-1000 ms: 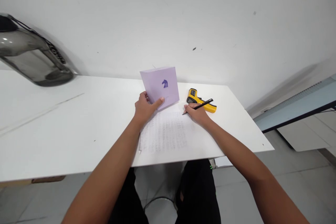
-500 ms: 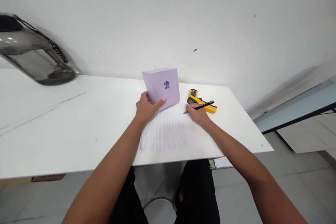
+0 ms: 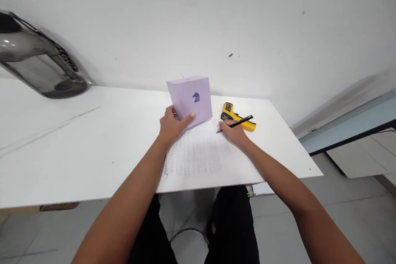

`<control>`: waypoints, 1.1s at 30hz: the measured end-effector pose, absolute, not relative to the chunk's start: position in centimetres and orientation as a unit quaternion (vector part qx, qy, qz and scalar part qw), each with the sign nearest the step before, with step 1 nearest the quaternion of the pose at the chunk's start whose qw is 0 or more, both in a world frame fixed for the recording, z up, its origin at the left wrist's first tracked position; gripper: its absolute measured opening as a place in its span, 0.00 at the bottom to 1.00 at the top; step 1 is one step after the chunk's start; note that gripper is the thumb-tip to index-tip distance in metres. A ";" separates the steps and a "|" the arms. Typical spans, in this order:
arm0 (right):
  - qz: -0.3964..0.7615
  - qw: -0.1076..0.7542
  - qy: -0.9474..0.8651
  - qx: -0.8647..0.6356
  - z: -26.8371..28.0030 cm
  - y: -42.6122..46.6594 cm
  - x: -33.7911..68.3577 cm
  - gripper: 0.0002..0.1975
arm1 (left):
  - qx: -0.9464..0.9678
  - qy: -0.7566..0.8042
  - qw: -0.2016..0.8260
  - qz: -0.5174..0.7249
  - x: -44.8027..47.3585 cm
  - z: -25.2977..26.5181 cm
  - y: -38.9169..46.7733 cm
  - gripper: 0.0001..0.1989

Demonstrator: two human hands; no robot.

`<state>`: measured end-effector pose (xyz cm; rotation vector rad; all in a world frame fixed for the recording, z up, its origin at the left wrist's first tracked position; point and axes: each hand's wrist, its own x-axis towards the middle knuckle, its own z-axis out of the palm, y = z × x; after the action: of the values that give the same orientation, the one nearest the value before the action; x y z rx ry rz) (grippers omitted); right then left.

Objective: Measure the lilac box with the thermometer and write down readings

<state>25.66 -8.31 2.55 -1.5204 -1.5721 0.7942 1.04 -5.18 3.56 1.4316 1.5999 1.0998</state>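
My left hand (image 3: 175, 124) grips the lower left corner of a light purple box (image 3: 192, 101) with a dark horse-head mark on its front, the thumb lying across that face. The box stands tilted at the top of a sheet of paper (image 3: 194, 154) covered in rows of faint handwriting. Between the fingers of my right hand (image 3: 232, 131) is a black pen (image 3: 243, 121), its tip at the upper right of the written rows. Just behind that hand lies a yellow and black infrared thermometer (image 3: 228, 109), partly covered by the hand and pen.
A grey see-through bottle (image 3: 40, 62) with a black lid and strap stands at the far left against the white wall (image 3: 262, 20). The white table (image 3: 77, 144) ends on the right near a light blue panel (image 3: 349, 119). My legs are under the table's front edge.
The whole view has shifted very slightly. Both hands keep their hold on the box and the pen, with almost no visible movement.
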 end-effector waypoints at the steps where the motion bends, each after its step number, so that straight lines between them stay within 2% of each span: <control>1: 0.316 0.397 -0.618 -0.600 2.5 -8.3 25.7 0.18 | 0.554 0.620 0.356 0.427 1.0 3.5 -5.2 0.44; 9: 0.318 0.455 -0.613 -0.562 2.7 -8.6 25.5 0.28 | 0.550 0.611 0.369 0.434 1.0 3.4 -5.1 0.45; 14: 0.297 0.437 -0.659 -0.536 2.8 -9.1 25.5 0.32 | 0.546 0.603 0.372 0.448 1.0 3.3 -5.0 0.43; 17: 0.268 0.411 -0.685 -0.539 2.7 -9.3 25.6 0.31 | 0.541 0.600 0.374 0.455 1.1 3.3 -5.0 0.43; 20: 0.221 0.373 -0.721 -0.540 2.6 -9.5 25.5 0.26 | 0.537 0.597 0.372 0.466 1.1 3.2 -4.8 0.42; 24: 0.136 0.334 -0.813 -0.457 2.2 -9.6 25.2 0.15 | 0.525 0.595 0.373 0.482 1.0 2.8 -4.6 0.42; 27: 0.075 0.307 -0.865 -0.391 1.7 -9.7 25.1 0.11 | 0.510 0.585 0.381 0.503 1.0 2.5 -4.3 0.41; 29: 0.057 0.277 -0.883 -0.374 1.5 -9.9 24.9 0.12 | 0.505 0.580 0.386 0.508 0.9 2.2 -4.1 0.40; 33: 0.034 0.174 -0.905 -0.388 1.7 -10.7 24.0 0.21 | 0.502 0.567 0.394 0.521 0.8 1.4 -3.6 0.38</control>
<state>23.95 -10.68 1.67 -1.0992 -2.5645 0.0950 0.76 -3.64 1.44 1.2725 1.4388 1.3225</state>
